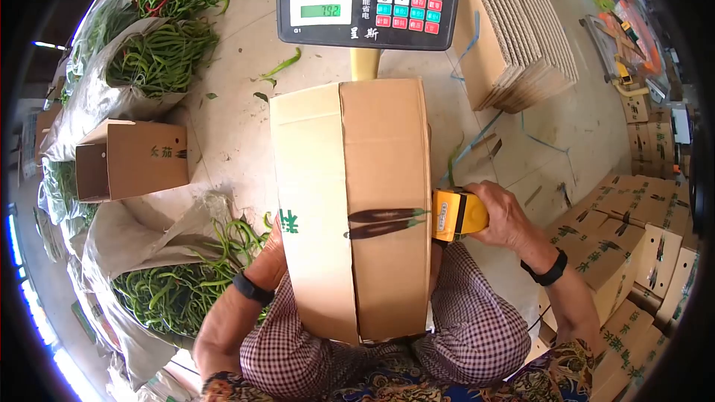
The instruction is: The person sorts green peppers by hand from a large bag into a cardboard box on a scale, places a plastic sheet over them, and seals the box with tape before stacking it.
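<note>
A closed cardboard box [316, 275] with printed eggplants on its top stands in front of me between my knees. Its two top flaps meet along a dark seam. My left hand [276, 248] is against the box's left side, its fingers mostly hidden by the carton. At the right side of the box, my right hand [500, 214] is closed around a yellow tape dispenser [450, 216] with a black band. The dispenser's front end is right beside the box's edge.
Beyond the box stands a scale display [402, 39]. Flattened cartons [514, 22] are stacked at the back right, and printed boxes [596, 242] at the right. Sacks of green peppers [153, 59] line the left, near an open carton [149, 164]. Blue strapping [547, 141] lies on the floor.
</note>
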The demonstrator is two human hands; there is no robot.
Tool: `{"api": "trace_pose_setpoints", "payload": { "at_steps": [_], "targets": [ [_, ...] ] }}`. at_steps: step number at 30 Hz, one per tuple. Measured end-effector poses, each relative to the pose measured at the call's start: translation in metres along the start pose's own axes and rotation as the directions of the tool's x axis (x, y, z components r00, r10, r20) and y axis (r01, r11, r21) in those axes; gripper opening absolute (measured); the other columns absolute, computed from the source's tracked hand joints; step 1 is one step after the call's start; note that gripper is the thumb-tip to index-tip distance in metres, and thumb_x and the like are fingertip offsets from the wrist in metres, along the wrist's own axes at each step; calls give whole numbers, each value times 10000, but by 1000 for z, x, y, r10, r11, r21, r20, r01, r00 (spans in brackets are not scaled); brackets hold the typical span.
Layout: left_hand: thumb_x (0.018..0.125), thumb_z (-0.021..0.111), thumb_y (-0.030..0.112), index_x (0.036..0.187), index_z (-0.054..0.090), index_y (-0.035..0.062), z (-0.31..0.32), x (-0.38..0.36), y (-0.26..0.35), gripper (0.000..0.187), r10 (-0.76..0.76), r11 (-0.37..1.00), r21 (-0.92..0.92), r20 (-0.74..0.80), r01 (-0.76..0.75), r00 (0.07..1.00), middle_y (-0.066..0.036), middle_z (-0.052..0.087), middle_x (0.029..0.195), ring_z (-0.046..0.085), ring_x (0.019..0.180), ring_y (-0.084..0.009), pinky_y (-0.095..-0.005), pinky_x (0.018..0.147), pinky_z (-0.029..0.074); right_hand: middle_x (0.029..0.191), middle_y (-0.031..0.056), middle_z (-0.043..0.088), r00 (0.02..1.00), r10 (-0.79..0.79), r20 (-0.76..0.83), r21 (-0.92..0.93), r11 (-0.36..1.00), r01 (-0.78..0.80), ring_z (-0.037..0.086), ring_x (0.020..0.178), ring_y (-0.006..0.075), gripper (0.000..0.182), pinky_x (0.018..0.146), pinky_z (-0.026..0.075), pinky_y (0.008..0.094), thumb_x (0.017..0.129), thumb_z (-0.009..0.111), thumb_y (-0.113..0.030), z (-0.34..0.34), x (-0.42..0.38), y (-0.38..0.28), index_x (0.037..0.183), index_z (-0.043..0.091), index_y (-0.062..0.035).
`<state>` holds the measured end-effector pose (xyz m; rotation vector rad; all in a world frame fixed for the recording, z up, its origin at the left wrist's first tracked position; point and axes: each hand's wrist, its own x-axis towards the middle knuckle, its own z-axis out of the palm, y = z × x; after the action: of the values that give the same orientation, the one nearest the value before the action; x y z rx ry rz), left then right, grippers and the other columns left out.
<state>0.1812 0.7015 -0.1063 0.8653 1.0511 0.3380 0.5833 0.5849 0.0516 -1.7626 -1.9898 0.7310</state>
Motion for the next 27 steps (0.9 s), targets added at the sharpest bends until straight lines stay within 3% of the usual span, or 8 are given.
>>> {"api": "trace_pose_setpoints", "payload": {
  "at_steps": [2, 10, 13, 15, 18, 20, 23, 27],
  "targets": [
    [1020, 327, 530, 1340, 509, -14, 11, -5, -8, 658, -227, 914, -326, 77, 240, 971, -158, 623, 1250, 645, 1056, -215, -350, 915, 530, 843, 156, 612, 1000, 18, -4, -3, 1000, -18, 636, 815, 365, 558, 714, 522, 443, 634, 837, -143, -5, -3, -12, 1099, 551, -28],
    [1024, 310, 531, 1354, 491, -21, 46, 35, 9, 668, -175, 849, -431, 316, 305, 933, -161, 623, 1250, 641, 1065, -219, -349, 922, 524, 867, 169, 596, 1000, -9, 9, -191, 982, 10, 624, 796, 375, 502, 700, 515, 452, 648, 816, -120, -64, 10, -91, 1043, 520, -31],
    [1026, 303, 531, 1359, 485, -24, 18, 35, 32, 672, -117, 898, -394, 218, 197, 969, -163, 624, 1249, 640, 1068, -220, -348, 925, 521, 857, 167, 588, 997, 46, 65, -177, 984, -34, 629, 795, 371, 537, 685, 526, 447, 623, 817, -87, -53, 34, -106, 1032, 473, -44],
    [1026, 299, 540, 1391, 442, -31, -13, 40, 29, 693, -146, 917, -378, -17, 129, 989, -176, 612, 1266, 619, 1107, -244, -360, 968, 487, 842, 166, 593, 998, -17, 57, -198, 980, 28, 641, 757, 359, 497, 649, 530, 439, 632, 798, -88, -42, 51, -123, 1014, 483, -43],
    [993, 252, 625, 1447, 386, -18, -7, -17, 98, 799, 174, 979, -70, -209, -192, 962, -160, 485, 1430, 457, 1312, -269, -426, 1119, 324, 800, 158, 606, 992, -59, 115, -248, 965, 86, 648, 685, 345, 483, 588, 525, 432, 644, 783, -138, -23, 84, -144, 1019, 496, -35],
    [1008, 348, 556, 1486, 309, -32, -1, -35, 126, 758, 354, 935, 18, -51, -354, 934, -192, 417, 1484, 361, 1399, -276, -374, 1134, 288, 753, 168, 608, 985, -85, 148, -265, 957, 122, 639, 619, 347, 479, 542, 513, 435, 636, 776, -147, -5, 106, -159, 1012, 510, -15],
    [1020, 415, 432, 1474, 324, -26, 12, -33, 139, 651, 411, 808, 538, -220, -241, 885, -250, 465, 1431, 425, 1358, -326, -361, 1109, 331, 754, 167, 612, 981, -95, 171, -316, 937, 146, 640, 614, 338, 459, 538, 513, 433, 656, 773, -157, 15, 128, -176, 1008, 514, -17],
    [999, 392, 517, 1456, 357, -2, 7, -34, 139, 693, 432, 753, 623, -226, -211, 873, -291, 580, 1266, 531, 1245, -399, -411, 1040, 405, 762, 164, 618, 977, -161, 144, -244, 951, 192, 644, 626, 336, 455, 549, 517, 432, 670, 784, -179, 9, 114, -163, 1004, 517, -24]
  ]
}}
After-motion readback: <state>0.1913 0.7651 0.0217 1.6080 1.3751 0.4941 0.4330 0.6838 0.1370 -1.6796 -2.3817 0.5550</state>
